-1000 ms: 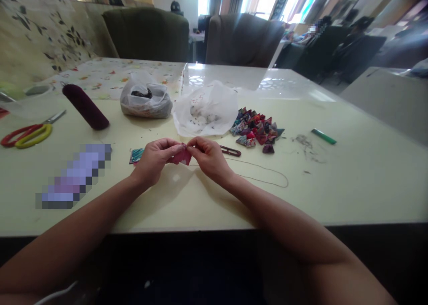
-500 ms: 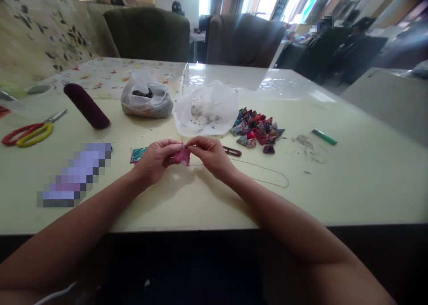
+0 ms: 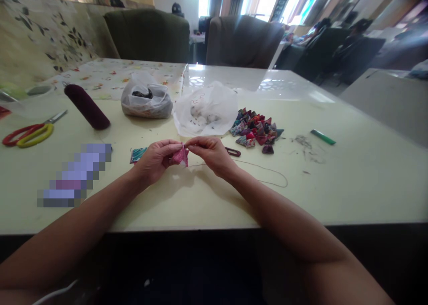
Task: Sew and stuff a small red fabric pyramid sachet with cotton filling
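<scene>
Pink cloth (image 3: 181, 157) hangs between my two hands, above the near part of the table (image 3: 351, 180), its lower corner dropping below my fingertips. My left hand (image 3: 154, 160) is nearer and covers part of it, so I can't make out a clear long axis. That thumb and forefinger are clamped on the cloth from its left side. My right hand (image 3: 209, 154) comes in from the other side, thumb and finger pinched together at the cloth's upper right edge – whether on fabric or a needle, I cannot tell.

Below that pinch, a thin thread (image 3: 286, 179) runs rightward from the cloth, passes behind my right hand and loops out on the table. Just beyond that hand lies a dark red tool (image 3: 233, 152), partly hidden; farther off – a pile of small patterned fabric pieces (image 3: 257, 129).
</scene>
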`<state>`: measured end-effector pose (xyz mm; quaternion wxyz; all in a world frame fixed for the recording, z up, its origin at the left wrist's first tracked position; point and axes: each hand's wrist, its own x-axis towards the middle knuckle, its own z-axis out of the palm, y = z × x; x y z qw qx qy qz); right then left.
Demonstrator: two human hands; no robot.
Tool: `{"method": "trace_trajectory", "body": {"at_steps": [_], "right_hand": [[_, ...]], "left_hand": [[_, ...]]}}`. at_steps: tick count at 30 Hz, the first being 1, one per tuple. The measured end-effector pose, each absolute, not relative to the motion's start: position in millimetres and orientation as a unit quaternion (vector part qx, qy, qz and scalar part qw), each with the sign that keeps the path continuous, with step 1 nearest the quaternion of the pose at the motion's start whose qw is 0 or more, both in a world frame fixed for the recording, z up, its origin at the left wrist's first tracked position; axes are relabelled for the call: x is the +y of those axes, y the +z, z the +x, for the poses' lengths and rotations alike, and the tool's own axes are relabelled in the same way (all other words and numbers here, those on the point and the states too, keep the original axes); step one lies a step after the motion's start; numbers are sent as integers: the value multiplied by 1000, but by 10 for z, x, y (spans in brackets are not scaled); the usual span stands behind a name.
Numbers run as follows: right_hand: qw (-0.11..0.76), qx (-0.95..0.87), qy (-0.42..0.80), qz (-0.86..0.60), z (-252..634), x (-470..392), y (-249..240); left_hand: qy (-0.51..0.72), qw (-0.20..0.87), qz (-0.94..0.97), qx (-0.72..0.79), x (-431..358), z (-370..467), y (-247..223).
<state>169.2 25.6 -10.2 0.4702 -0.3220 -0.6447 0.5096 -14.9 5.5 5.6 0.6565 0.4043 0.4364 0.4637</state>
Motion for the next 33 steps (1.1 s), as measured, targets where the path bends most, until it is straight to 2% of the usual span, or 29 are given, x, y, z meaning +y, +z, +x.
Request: {"method": "trace_trajectory", "body": {"at_steps": [26, 33], "right_hand": [[473, -693, 425, -338, 1661, 235, -177], [469, -697, 400, -367, 1664, 185, -88]], "left_hand": [[417, 677, 412, 445, 87, -176, 27], [456, 654, 412, 441, 75, -160, 39]]}}
